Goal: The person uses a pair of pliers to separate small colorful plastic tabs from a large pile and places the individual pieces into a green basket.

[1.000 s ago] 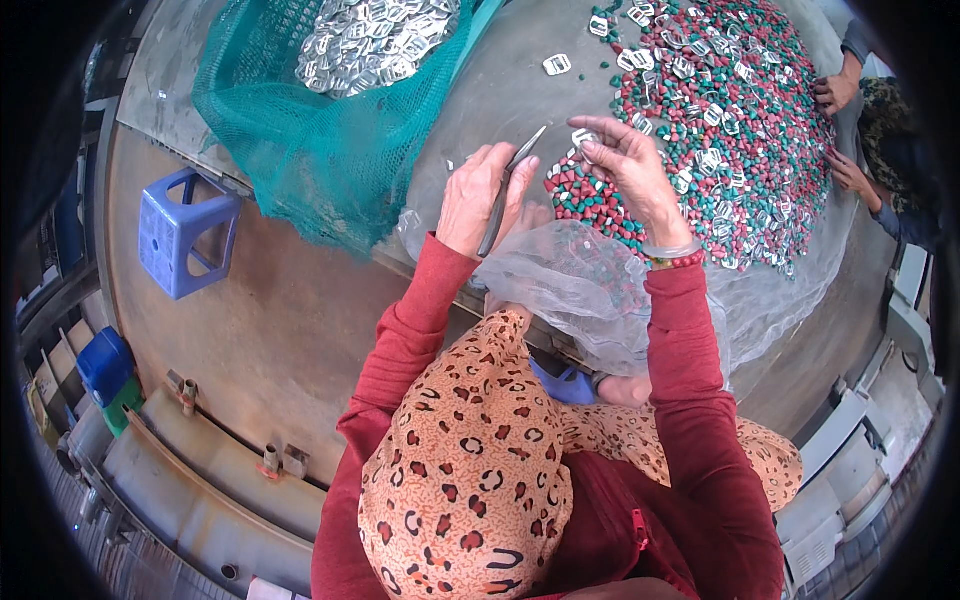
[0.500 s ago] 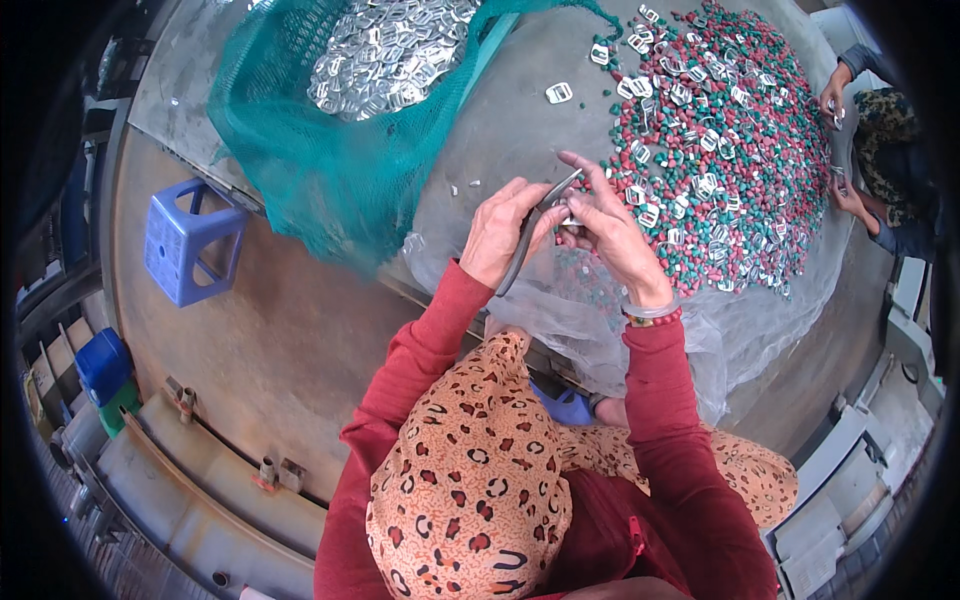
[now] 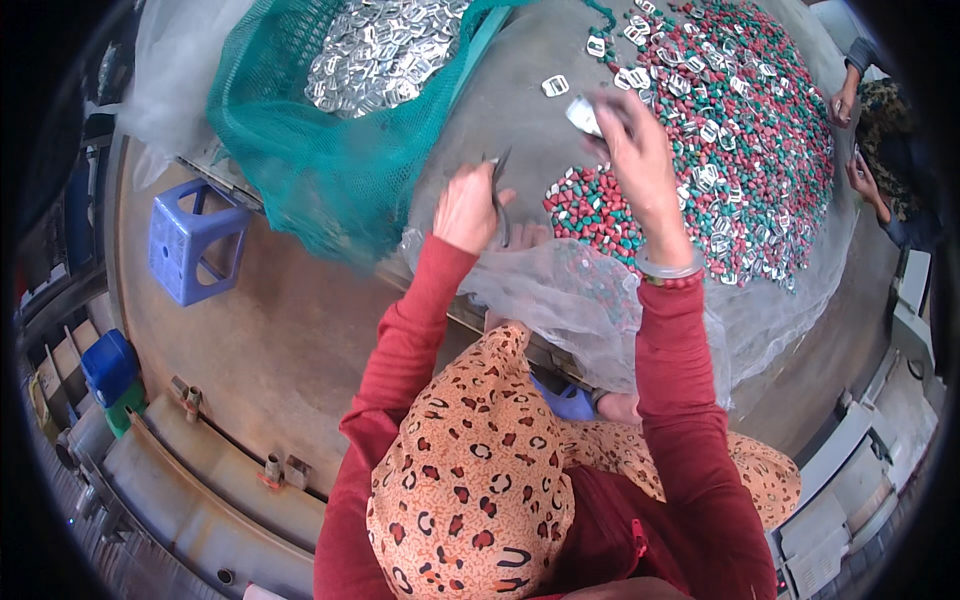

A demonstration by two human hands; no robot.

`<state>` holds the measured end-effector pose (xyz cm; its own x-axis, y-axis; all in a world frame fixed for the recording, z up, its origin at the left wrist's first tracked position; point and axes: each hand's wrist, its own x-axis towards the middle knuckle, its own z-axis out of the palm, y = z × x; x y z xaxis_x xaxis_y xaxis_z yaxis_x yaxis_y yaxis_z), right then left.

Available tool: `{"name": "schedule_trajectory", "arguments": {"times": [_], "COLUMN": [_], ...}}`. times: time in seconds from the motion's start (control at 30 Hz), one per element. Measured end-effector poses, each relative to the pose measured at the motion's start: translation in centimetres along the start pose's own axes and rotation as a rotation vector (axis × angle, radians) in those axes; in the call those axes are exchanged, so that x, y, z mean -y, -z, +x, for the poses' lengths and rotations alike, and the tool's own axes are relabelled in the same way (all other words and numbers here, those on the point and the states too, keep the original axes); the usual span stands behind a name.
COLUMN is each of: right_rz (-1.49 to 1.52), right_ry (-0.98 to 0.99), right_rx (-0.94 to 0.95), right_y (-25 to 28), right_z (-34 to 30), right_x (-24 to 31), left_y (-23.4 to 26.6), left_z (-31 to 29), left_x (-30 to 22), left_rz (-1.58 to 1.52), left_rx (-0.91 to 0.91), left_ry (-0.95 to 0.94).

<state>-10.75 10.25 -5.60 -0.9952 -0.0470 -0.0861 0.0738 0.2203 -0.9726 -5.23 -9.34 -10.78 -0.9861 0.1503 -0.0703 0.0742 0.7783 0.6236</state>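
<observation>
My left hand (image 3: 466, 208), near the front edge of the table, is closed around dark pliers (image 3: 502, 172) with their tips pointing away from me. My right hand (image 3: 645, 155) is raised over the tabletop, pinching a shiny metal buckle (image 3: 582, 116), slightly blurred by motion. A single slotted metal buckle (image 3: 555, 86) lies just beyond it. To the right spreads a wide heap of small red and green stone-like pieces (image 3: 745, 130), with many silver buckles scattered through it.
A green mesh net (image 3: 300, 170) at the far left holds a pile of silver buckles (image 3: 385, 60). Sheer white netting (image 3: 690, 345) hangs over the table's front edge. A blue plastic stool (image 3: 178, 245) stands on the floor at left. Another person's hands (image 3: 850, 140) work at the far right.
My hands have drawn apart. The right hand has moved away from me with the buckle, while the left has shifted left with the pliers. Red and green pieces formerly hidden by my hands show.
</observation>
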Motion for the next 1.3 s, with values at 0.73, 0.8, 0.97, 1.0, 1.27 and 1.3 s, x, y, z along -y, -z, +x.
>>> {"name": "schedule_trajectory", "arguments": {"times": [0.73,0.8,0.97,1.0,1.27,1.3], "right_rz": [0.28,0.656,0.764,0.751,0.574,0.601], "right_ry": [-0.323,-0.419,-0.454,-0.448,-0.475,-0.466], "right_rx": [0.042,0.22,0.284,0.273,0.131,0.117], "right_y": [-0.6,0.0,2.4,2.8,4.1,4.0], "right_z": [5.8,3.1,-0.8,-1.3,-3.8,-3.9], "right_x": [-9.5,-7.3,-6.0,-5.7,-2.8,-2.6], "left_y": [2.6,2.4,1.4,1.2,1.8,1.9], "left_z": [-0.2,0.0,0.3,0.2,-0.2,-0.2], "left_x": [-2.2,-3.5,-4.7,-5.0,-7.0,-7.3], "left_rz": [-0.229,-0.405,-0.192,-0.201,-0.051,-0.053], "left_rx": [-0.02,-0.082,-0.014,-0.012,0.054,0.057], "left_ry": [0.053,0.066,-0.098,-0.107,-0.242,-0.246]}}
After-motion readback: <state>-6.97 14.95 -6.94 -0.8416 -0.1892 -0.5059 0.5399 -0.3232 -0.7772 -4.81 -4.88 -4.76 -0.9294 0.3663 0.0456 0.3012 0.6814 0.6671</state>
